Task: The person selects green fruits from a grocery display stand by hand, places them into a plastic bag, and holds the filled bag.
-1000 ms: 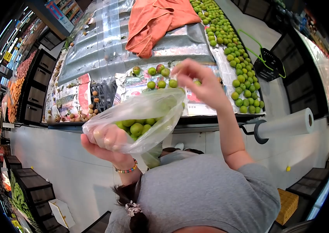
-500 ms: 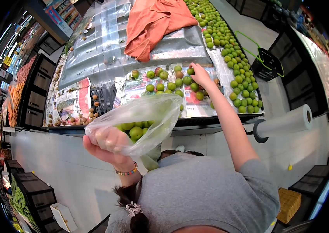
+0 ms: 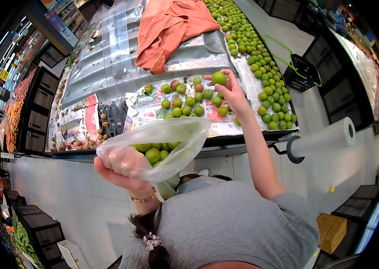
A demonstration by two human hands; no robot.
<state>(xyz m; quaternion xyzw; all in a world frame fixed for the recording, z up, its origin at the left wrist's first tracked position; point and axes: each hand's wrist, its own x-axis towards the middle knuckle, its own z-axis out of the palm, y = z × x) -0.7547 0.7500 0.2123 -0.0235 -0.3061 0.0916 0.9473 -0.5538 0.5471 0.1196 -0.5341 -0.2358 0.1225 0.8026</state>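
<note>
Picking step, by judgement | right hand [image 3: 233,93]: fingers grasping green fruit [image 3: 219,78] above worktop [image 3: 218,142] | left hand [image 3: 127,167]: fingers clenching plastic bag [image 3: 184,158], mouth gaping | next move calling for keeping bag mouth open

At twelve o'clock, cloth [image 3: 171,31] lies on the display [image 3: 93,74], behind loose fruit [image 3: 189,101] on newspaper [image 3: 225,128]. More fruit [image 3: 277,99] lines the one-o'clock edge, the basket [image 3: 302,74] beyond. The roll [image 3: 321,141] is at two, the bag [image 3: 183,161] at eleven.
</note>
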